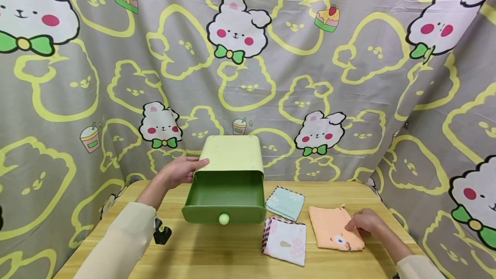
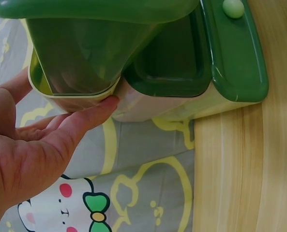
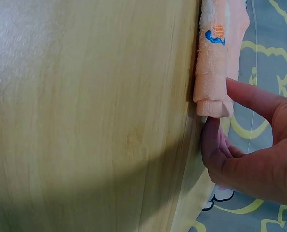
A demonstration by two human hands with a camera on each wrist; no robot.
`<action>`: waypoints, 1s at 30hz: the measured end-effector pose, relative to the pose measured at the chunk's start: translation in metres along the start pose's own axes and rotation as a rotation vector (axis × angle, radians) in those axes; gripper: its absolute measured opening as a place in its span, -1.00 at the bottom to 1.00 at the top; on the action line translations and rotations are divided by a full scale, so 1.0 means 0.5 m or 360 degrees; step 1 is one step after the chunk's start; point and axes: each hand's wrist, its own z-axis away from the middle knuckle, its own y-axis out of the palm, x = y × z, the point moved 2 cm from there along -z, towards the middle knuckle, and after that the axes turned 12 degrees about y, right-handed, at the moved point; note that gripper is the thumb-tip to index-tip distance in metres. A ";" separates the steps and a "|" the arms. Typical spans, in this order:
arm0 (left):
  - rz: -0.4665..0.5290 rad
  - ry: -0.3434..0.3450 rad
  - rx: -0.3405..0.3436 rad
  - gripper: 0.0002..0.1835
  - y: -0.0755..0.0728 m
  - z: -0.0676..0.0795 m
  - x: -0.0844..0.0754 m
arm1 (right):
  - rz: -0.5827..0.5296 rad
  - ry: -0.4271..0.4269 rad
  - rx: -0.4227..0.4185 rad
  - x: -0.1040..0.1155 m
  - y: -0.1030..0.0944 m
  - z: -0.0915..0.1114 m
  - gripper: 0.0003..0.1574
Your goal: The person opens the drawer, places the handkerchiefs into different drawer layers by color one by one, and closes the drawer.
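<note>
A small cabinet with a cream shell (image 1: 232, 152) stands at the back of the table, its green top drawer (image 1: 224, 214) pulled out toward me; no contents show inside. My left hand (image 1: 181, 170) holds the shell's left front corner, digits against its wall, as the left wrist view also shows. On the right lies a folded orange towel (image 1: 331, 227) with an animal-face pattern. My right hand (image 1: 366, 222) pinches its right edge. The right wrist view has one finger on top of the towel (image 3: 213, 72) and others tucked at its edge.
A folded mint towel (image 1: 286, 203) and a folded white-and-pink towel (image 1: 286, 240) lie between cabinet and orange towel. Lower green drawers (image 2: 242, 63) sit closed under the open one. Behind the wooden table (image 1: 217, 253) hangs a patterned curtain (image 1: 271, 98).
</note>
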 end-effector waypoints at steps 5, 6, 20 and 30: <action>-0.0001 -0.0004 -0.0009 -0.17 -0.001 0.002 0.001 | -0.0012 0.0002 0.0027 0.004 0.002 0.003 -0.47; -0.0003 -0.0004 -0.0009 -0.17 -0.001 0.002 0.001 | -0.0004 0.0001 0.0032 0.005 0.002 0.003 -0.47; 0.0001 -0.0002 -0.0006 -0.15 -0.004 0.000 0.002 | -0.0009 0.0000 0.0076 0.012 0.003 0.008 -0.65; 0.0015 0.0002 -0.0001 -0.18 -0.004 -0.002 0.002 | -0.0138 0.0050 0.0241 0.025 -0.002 0.021 -0.74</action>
